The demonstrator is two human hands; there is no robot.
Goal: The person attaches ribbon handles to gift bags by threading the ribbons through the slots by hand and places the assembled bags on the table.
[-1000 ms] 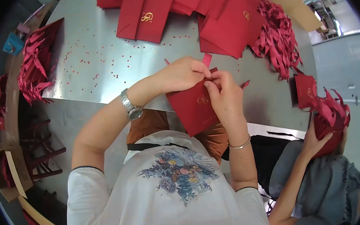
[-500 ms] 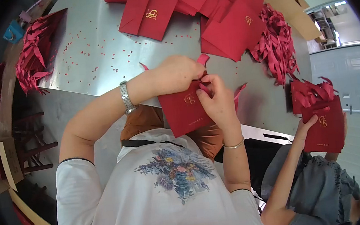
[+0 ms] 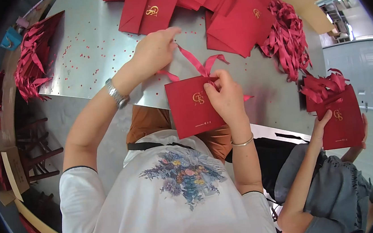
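A small red paper bag (image 3: 190, 111) with gold lettering is held at the table's near edge. My right hand (image 3: 227, 97) is closed on its top edge, thumb in front, where pink-red ribbons come out. My left hand (image 3: 155, 50), wearing a metal watch, is up and to the left of the bag. A ribbon (image 3: 192, 61) runs straight from the bag's top to its fingers, which look closed on the end; the fingertips are partly hidden. Another ribbon end (image 3: 216, 60) stands up by my right hand.
Red bags (image 3: 240, 23) are piled at the table's far side, beside a heap of ribbons (image 3: 284, 39). More ribboned bags (image 3: 33, 59) lie at the left. Small red dots are scattered on the metal table (image 3: 99, 48). At right, a co-worker's hand (image 3: 322, 126) holds bags.
My left hand has moved up and left, away from my right hand, and a length of ribbon now stretches between them. My right hand stays on the bag.
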